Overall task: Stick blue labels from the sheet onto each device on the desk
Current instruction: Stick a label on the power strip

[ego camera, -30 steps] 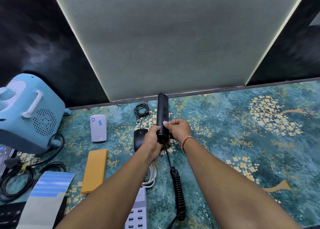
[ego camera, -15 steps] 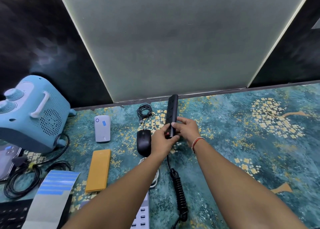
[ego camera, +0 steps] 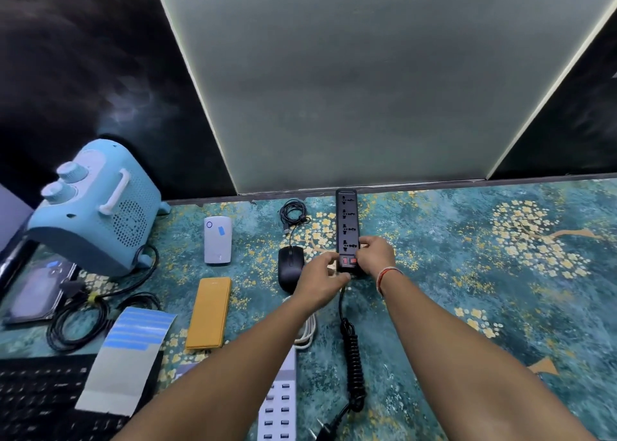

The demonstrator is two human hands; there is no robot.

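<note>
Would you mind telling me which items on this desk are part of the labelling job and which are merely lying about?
Part of the job:
- label sheet
- black power strip, gripped by left hand and right hand
- white power bank, already labelled
- black mouse
- yellow device
- blue heater
- white USB hub

Lying about:
- coiled black cable
- keyboard

Desk cloth (ego camera: 467, 307): teal, mottled, with yellow blossom clusters. On it, black power strip (ego camera: 347, 227) with two red switches; black mouse (ego camera: 290, 268) left of the strip. Further left, white power bank (ego camera: 217, 243) bearing one blue label (ego camera: 220, 230); mustard-yellow case (ego camera: 209, 312); pale blue heater (ego camera: 96, 207); label sheet (ego camera: 128, 350) grey, blue-striped at top.
</note>
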